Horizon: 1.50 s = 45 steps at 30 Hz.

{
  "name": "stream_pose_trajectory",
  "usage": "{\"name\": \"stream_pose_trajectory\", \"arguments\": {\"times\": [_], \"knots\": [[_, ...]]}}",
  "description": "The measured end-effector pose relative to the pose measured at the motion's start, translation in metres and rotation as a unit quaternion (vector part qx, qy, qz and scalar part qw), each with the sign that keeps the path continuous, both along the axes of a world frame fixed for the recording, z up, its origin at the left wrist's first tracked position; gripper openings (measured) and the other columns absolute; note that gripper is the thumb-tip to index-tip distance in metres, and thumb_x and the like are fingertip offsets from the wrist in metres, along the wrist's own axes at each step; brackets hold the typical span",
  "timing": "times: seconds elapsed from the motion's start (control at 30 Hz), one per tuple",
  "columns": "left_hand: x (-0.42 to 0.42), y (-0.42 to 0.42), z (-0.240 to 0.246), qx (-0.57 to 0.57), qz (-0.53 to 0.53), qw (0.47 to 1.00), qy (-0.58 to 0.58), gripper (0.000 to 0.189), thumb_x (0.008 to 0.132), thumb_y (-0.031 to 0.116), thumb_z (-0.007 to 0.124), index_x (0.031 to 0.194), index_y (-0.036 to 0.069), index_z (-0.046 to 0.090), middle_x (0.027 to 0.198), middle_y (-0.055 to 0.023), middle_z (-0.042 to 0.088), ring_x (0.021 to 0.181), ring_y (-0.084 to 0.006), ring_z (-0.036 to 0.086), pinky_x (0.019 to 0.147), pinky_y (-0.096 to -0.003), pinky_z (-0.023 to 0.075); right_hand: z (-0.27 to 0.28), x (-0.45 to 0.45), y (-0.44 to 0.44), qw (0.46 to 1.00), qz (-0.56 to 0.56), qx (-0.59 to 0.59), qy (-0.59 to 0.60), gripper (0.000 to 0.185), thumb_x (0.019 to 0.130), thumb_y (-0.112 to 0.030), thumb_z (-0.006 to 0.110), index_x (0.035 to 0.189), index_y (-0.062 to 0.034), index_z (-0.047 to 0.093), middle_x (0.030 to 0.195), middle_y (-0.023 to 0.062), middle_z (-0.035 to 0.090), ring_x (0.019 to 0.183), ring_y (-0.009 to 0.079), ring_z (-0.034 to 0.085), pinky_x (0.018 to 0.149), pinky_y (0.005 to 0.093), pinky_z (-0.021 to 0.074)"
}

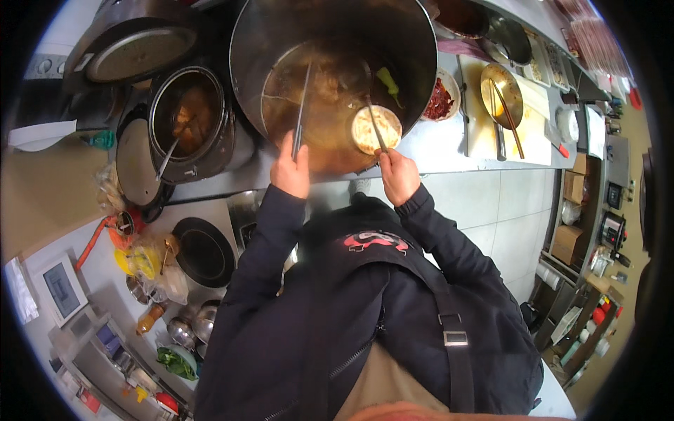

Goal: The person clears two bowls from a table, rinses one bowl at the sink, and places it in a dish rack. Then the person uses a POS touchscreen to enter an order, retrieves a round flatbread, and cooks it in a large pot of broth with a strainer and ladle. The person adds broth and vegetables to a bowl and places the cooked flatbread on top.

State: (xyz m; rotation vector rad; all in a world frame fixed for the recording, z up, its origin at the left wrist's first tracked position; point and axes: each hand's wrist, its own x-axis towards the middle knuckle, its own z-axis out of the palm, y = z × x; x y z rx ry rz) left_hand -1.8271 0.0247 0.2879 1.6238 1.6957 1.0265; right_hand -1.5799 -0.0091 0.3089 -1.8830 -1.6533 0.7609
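Observation:
My left hand (293, 167) grips a long, thin metal utensil (303, 100) that slants into a big stockpot (239, 68) in front of me. Murky brown broth (321, 137) fills the lower part of the pot, and steam blurs some of it. In my right hand (399, 176) is the handle of a second metal utensil (376, 126), also pointing into the pot; its far end is hard to make out. Behind that handle shows a round, pale cream thing (389, 123), whose kind I cannot tell. A green chilli pepper (388, 81) lies at the pot's right inner side.
Left of the stockpot stands a smaller pot (197, 100) of brown food with a utensil in it. To its right are a bowl of dried red chillies (441, 100) and a cutting board (474, 121) with a metal bowl (508, 87). A black frying pan (204, 252) sits lower left.

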Motion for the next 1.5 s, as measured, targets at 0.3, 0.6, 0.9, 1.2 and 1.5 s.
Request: {"name": "stream_pose_trajectory", "arguments": {"times": [0.3, 0.6, 0.9, 1.2, 1.5], "knots": [[0.004, -0.007, 0.007, -0.088, 0.02, 0.996, 0.026, 0.042, 0.1, 0.024, 0.059, 0.139, 0.011, 0.055, 0.092, -0.0278, 0.068, 0.086, -0.0465, 0.067, 0.073, -0.0487, 0.0528, 0.005, 0.007, 0.008, 0.999, 0.045, -0.015, -0.002, 0.023, 0.098, -0.017, 0.052, 0.089, -0.0006, 0.066, 0.077, 0.0246, 0.066, 0.075, 0.0459, 0.064, 0.067, 0.0547, 0.0487], [0.015, -0.015, 0.011, -0.126, 0.018, 0.992, -0.015, 0.043, 0.101, 0.021, 0.059, 0.14, 0.004, 0.055, 0.113, -0.0229, 0.069, 0.101, -0.0312, 0.07, 0.088, -0.0357, 0.0526, 0.006, 0.024, 0.011, 0.999, 0.027, -0.01, -0.016, 0.027, 0.101, -0.019, 0.053, 0.098, 0.0004, 0.072, 0.074, 0.027, 0.064, 0.073, 0.0432, 0.066, 0.065, 0.0479, 0.0502], [0.015, -0.019, 0.001, -0.111, 0.039, 0.992, 0.034, 0.044, 0.1, 0.027, 0.057, 0.142, 0.013, 0.053, 0.094, -0.0304, 0.067, 0.089, -0.0499, 0.065, 0.074, -0.0537, 0.0522, 0.002, 0.025, 0.02, 0.997, 0.061, -0.045, -0.014, 0.022, 0.098, -0.018, 0.052, 0.089, -0.0014, 0.065, 0.076, 0.0273, 0.064, 0.073, 0.047, 0.063, 0.066, 0.0561, 0.0482], [0.007, -0.012, -0.001, -0.076, 0.073, 0.994, -0.009, 0.044, 0.099, 0.027, 0.057, 0.14, 0.013, 0.054, 0.097, -0.0295, 0.068, 0.09, -0.0497, 0.066, 0.076, -0.0538, 0.0521, 0.003, 0.027, 0.02, 0.992, 0.114, 0.019, -0.047, 0.016, 0.096, -0.014, 0.053, 0.09, -0.0018, 0.062, 0.074, 0.0254, 0.063, 0.072, 0.0459, 0.063, 0.064, 0.0546, 0.0491], [0.016, -0.012, 0.001, -0.151, 0.056, 0.987, 0.018, 0.041, 0.1, 0.021, 0.06, 0.137, 0.003, 0.057, 0.103, -0.022, 0.07, 0.093, -0.0334, 0.071, 0.082, -0.0378, 0.0538, 0.006, 0.027, 0.025, 0.995, 0.088, -0.003, -0.037, 0.026, 0.101, -0.018, 0.053, 0.098, -0.0001, 0.072, 0.077, 0.0271, 0.066, 0.075, 0.0443, 0.066, 0.066, 0.0494, 0.0518]]}}
